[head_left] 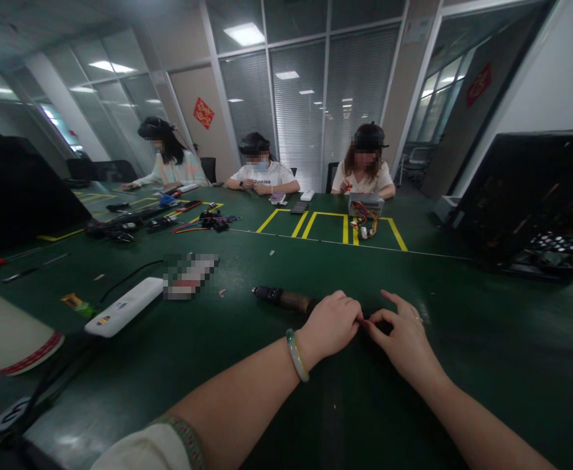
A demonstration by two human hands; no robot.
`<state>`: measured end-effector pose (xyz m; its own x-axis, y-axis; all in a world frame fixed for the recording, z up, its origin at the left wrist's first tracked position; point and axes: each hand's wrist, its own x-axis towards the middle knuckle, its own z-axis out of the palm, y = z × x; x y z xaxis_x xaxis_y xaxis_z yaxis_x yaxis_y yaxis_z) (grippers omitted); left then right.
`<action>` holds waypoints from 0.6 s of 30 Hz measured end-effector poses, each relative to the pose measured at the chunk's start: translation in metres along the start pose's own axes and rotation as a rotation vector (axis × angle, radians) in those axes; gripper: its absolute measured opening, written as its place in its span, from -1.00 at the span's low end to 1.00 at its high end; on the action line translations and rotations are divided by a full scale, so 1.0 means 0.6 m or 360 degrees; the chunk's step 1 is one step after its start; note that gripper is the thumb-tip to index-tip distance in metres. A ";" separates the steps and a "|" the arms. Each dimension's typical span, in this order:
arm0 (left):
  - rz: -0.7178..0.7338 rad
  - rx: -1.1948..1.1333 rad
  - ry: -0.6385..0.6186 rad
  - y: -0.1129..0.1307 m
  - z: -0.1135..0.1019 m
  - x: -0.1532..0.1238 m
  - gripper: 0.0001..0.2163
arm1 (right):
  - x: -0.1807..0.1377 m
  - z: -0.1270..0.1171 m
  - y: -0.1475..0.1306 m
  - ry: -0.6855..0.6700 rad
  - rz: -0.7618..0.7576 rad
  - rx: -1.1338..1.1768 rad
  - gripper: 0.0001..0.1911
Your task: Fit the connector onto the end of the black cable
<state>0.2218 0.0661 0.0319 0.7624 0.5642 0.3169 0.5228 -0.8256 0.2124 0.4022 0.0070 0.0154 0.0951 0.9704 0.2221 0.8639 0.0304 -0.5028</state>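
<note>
An electric screwdriver [286, 300] with a metal nose, black collar and brownish body lies low over the green table, pointing left. My left hand [333, 320], wearing a green-and-white bangle [296, 356], is wrapped over its rear part. Beside it on the right, my right hand [401, 329] has thumb and index finger bent together at the tool's tail end, its other fingers raised. The two hands' fingertips nearly meet. Whatever is between my right fingertips is dark and too small to make out.
A white power bank [124, 307] with a black cable and a paper cup [12, 333] stand left. Loose cables [208, 219] lie farther back. A black computer case [536, 202] is at right. Three people sit across the table; one handles a power supply unit [366, 204].
</note>
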 end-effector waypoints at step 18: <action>-0.0238 -0.0030 0.0217 -0.062 -0.145 -0.023 -0.74 | 0.010 0.005 0.010 -0.0160 -0.0082 0.0219 -0.81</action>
<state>0.1589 0.0890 0.0999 0.6176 0.6757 0.4025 0.6178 -0.7335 0.2834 0.4065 0.0137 0.0112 -0.0036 0.9855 0.1696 0.7898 0.1068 -0.6039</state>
